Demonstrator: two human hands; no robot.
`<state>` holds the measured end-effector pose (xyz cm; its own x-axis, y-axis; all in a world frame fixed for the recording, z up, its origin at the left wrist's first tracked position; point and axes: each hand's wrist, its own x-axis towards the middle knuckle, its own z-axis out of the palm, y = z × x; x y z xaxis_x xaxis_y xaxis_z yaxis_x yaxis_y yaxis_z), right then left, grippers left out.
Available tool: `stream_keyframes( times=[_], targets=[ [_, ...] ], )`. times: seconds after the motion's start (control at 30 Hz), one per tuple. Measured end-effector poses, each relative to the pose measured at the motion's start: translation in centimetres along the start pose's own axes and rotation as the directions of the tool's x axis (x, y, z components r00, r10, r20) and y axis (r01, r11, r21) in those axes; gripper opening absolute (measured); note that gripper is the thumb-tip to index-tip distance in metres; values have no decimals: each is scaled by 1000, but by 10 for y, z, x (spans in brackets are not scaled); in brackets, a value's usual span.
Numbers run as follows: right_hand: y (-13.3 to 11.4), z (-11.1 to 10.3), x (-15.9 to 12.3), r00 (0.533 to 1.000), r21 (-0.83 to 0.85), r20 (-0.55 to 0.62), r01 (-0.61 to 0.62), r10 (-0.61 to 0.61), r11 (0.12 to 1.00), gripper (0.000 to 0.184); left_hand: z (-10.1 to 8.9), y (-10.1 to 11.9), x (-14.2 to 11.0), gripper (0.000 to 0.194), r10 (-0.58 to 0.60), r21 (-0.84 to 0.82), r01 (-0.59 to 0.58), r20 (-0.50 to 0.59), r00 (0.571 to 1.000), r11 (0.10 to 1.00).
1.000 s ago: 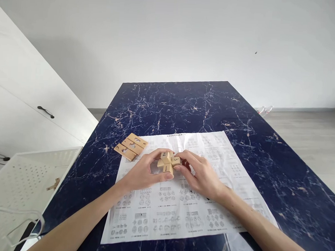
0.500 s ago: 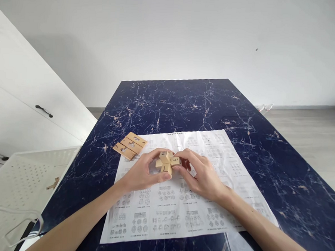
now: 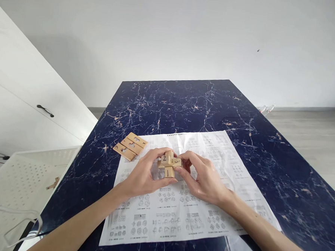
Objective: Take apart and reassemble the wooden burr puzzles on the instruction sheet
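Note:
A wooden burr puzzle (image 3: 167,160) made of crossed bars, with the numbers 1, 2 and 3 on its ends, is between my hands above the printed sheet (image 3: 196,220). My left hand (image 3: 145,173) curls around its left side, thumb below and fingers at the upper back. On the right, my right hand (image 3: 201,176) pinches the bar marked 3 between thumb and fingers. Several flat wooden pieces (image 3: 130,146) with cut-outs and numbers lie side by side at the sheet's upper left corner, apart from both hands.
The dark blue marble-patterned table (image 3: 174,103) stretches toward a white wall. At the left stand a white cabinet (image 3: 23,95) and a white perforated basket (image 3: 36,171) holding a small wooden piece (image 3: 53,183). A white cable (image 3: 19,209) loops at the lower left.
The puzzle has turned slightly, its 1 and 2 ends now facing me more squarely. My left thumb has slid to the right beneath it. Flat pieces stay put.

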<state>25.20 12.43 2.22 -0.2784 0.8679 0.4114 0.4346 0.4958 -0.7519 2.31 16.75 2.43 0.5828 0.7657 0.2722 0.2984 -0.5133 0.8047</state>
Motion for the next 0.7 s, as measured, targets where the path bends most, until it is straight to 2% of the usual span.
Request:
stream_keyframes(
  times=[0.1, 0.27, 0.43, 0.57, 0.63, 0.7],
  targets=[
    [-1, 0, 0, 1000, 10, -8, 11, -11, 1000, 7, -1, -1, -1, 69, -9, -8, 9, 10, 1000, 1000],
    [0, -3, 1, 994, 43, 16, 104, -105, 994, 8, -7, -1, 0, 69, -28, -39, 31, 68, 997, 999],
    [0, -4, 1, 987, 36, 34, 154, -155, 987, 13, -13, 4, 5, 61, -15, -167, 45, 181, 983, 985],
    [0, -3, 0, 985, 28, 40, 168, -169, 985, 13, -16, 5, 8, 56, -15, -236, 70, 226, 974, 969],
    [0, -3, 0, 982, 31, 45, 183, -185, 983, 15, -17, 4, 8, 56, -35, -283, 110, 259, 965, 953],
    [1, -4, 1, 973, 43, 51, 222, -224, 974, 16, -19, 3, 10, 56, -41, -371, 172, 336, 941, 912]
  ],
)
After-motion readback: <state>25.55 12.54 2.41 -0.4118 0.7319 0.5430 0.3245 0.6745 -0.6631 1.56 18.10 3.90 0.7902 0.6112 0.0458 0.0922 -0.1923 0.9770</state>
